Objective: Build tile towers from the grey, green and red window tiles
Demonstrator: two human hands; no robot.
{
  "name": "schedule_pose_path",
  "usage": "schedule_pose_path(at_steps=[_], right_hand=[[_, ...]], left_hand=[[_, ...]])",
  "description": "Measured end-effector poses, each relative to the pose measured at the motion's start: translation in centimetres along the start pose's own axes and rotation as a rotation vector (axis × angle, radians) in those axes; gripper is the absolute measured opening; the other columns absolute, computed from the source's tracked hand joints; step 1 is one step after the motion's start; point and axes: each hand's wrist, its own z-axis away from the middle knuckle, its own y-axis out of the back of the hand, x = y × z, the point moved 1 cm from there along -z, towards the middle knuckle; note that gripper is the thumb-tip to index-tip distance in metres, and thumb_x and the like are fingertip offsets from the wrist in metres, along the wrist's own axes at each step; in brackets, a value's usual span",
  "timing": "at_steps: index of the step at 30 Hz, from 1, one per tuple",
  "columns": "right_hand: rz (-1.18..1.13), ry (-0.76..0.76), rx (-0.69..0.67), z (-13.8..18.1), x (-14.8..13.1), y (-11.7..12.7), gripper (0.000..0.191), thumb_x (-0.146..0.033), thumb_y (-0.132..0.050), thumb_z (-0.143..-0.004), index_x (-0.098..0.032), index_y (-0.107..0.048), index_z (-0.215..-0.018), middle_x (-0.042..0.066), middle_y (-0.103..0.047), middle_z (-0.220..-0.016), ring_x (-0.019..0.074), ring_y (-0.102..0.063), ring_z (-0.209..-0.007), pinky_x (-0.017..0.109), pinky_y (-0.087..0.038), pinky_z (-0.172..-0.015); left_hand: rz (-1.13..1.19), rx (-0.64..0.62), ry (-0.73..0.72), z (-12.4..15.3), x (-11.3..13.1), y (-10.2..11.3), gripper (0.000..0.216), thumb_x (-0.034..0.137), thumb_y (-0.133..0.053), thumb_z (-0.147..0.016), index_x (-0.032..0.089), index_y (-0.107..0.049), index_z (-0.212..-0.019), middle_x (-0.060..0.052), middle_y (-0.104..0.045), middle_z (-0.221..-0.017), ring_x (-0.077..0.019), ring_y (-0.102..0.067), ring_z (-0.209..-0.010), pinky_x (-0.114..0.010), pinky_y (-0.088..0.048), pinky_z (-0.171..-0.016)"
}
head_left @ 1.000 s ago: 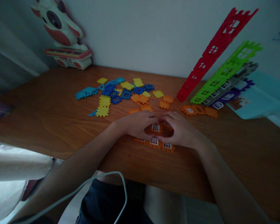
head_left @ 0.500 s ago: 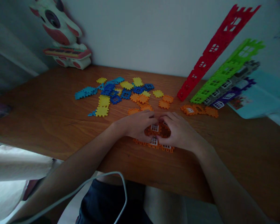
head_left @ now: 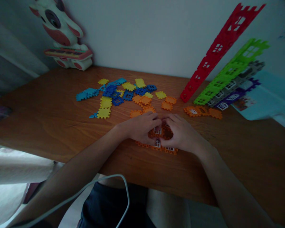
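Observation:
Both hands are on a group of orange interlocking building tiles (head_left: 157, 143) near the table's front edge. Several of these tiles carry white window frames. My left hand (head_left: 143, 128) curls over the left part, its thumb and fingers closed on an orange tile. Mirroring it from the right, my right hand (head_left: 181, 131) grips the same orange pieces, thumb low and fingers high. The fingertips of the two hands nearly meet above a tile with a white window. Palms and fingers hide part of the pieces.
Loose blue tiles (head_left: 128, 95), yellow tiles (head_left: 104, 113) and orange tiles (head_left: 167, 105) lie behind my hands. A red strip (head_left: 212, 52) and a green strip (head_left: 230, 72) lean at the back right. A cow toy keyboard (head_left: 68, 54) stands back left. A white cable (head_left: 90, 183) crosses below.

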Motion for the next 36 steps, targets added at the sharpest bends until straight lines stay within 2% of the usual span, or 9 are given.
schedule_pose_path(at_steps=[8,15,18,21,26,28,31,36], right_hand=[[-0.007,-0.031,-0.027,0.0,0.2,0.0,0.041,-0.046,-0.08,-0.074,-0.019,-0.065,-0.102,0.014,-0.064,-0.114,0.0354,-0.061,-0.109,0.051,-0.053,-0.095],[-0.087,0.01,0.031,0.3,1.3,-0.6,0.039,-0.047,-0.071,-0.087,-0.02,-0.066,-0.114,0.013,-0.063,-0.121,0.0311,-0.061,-0.114,0.048,-0.051,-0.101],[-0.133,0.001,0.03,0.4,1.8,-0.4,0.032,-0.033,-0.063,-0.091,-0.021,-0.063,-0.12,0.012,-0.064,-0.122,0.0284,-0.062,-0.116,0.047,-0.051,-0.102],[-0.162,-0.015,0.022,0.5,2.2,-0.1,0.036,-0.022,-0.06,-0.089,-0.023,-0.06,-0.125,0.011,-0.064,-0.125,0.0272,-0.062,-0.118,0.047,-0.051,-0.103],[-0.18,-0.021,0.016,0.6,2.7,0.1,0.034,-0.029,-0.062,-0.09,-0.024,-0.063,-0.124,0.011,-0.064,-0.125,0.0276,-0.062,-0.118,0.046,-0.05,-0.104],[-0.151,-0.057,0.016,0.6,2.9,0.1,0.033,-0.035,-0.062,-0.091,-0.024,-0.065,-0.122,0.012,-0.064,-0.121,0.0284,-0.064,-0.114,0.046,-0.052,-0.1],[-0.056,-0.168,0.006,0.6,3.3,0.3,0.036,-0.044,-0.059,-0.094,-0.021,-0.066,-0.12,0.013,-0.067,-0.113,0.0287,-0.068,-0.1,0.043,-0.056,-0.084],[0.067,-0.353,-0.016,0.6,3.7,0.5,0.04,-0.05,-0.055,-0.096,-0.019,-0.064,-0.12,0.009,-0.073,-0.087,0.027,-0.069,-0.076,0.037,-0.05,-0.063]], left_hand=[[-0.03,0.003,0.007,-0.1,-0.1,0.0,0.043,0.047,-0.073,-0.078,0.015,-0.059,-0.105,-0.011,-0.058,-0.104,-0.0263,-0.056,-0.093,-0.037,-0.047,-0.082],[-0.057,-0.043,0.102,0.4,-0.6,0.9,0.043,0.047,-0.072,-0.079,0.016,-0.059,-0.107,-0.011,-0.057,-0.111,-0.0258,-0.057,-0.098,-0.037,-0.048,-0.086],[-0.055,-0.059,0.113,0.5,-0.7,1.2,0.045,0.047,-0.071,-0.08,0.016,-0.059,-0.109,-0.011,-0.057,-0.113,-0.0258,-0.057,-0.1,-0.037,-0.047,-0.087],[-0.059,-0.065,0.109,0.5,-0.8,1.3,0.047,0.047,-0.071,-0.08,0.015,-0.059,-0.113,-0.011,-0.057,-0.114,-0.0265,-0.057,-0.101,-0.038,-0.047,-0.088],[-0.064,-0.067,0.107,0.5,-1.0,1.1,0.051,0.049,-0.071,-0.08,0.015,-0.06,-0.117,-0.011,-0.056,-0.114,-0.0264,-0.057,-0.102,-0.037,-0.047,-0.09],[-0.062,-0.068,0.105,0.5,-1.0,1.1,0.051,0.048,-0.071,-0.08,0.016,-0.06,-0.118,-0.011,-0.056,-0.115,-0.0261,-0.057,-0.103,-0.037,-0.047,-0.091],[-0.072,-0.069,0.105,0.6,-1.0,1.1,0.049,0.048,-0.07,-0.081,0.017,-0.06,-0.118,-0.011,-0.055,-0.116,-0.0261,-0.057,-0.103,-0.037,-0.048,-0.092],[-0.099,-0.078,0.108,0.5,-0.9,1.1,0.049,0.049,-0.069,-0.082,0.016,-0.061,-0.117,-0.012,-0.055,-0.118,-0.0264,-0.057,-0.102,-0.037,-0.048,-0.091]])
